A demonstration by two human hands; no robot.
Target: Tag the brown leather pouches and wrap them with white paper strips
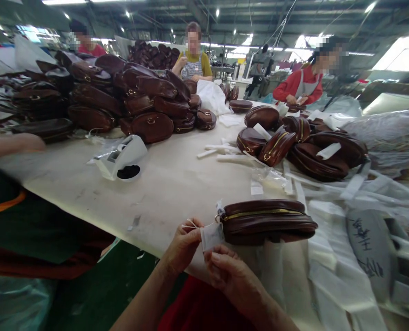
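A dark brown leather bag (266, 223) with a gold zipper lies on its side at the near edge of the table. A small white packet (211, 236) hangs by a white string at the ring on the bag's left end. My left hand (186, 242) pinches the white string, left of the packet. Just below the packet, the fingers of my right hand (227, 266) are closed on its lower edge.
Brown bags (151, 128) are piled at the back left, others (276, 145) at the right. A white tape dispenser (121, 158) stands left of centre, a grey one (370, 253) at the right. People work behind; another person's arm (13, 145) reaches in at left.
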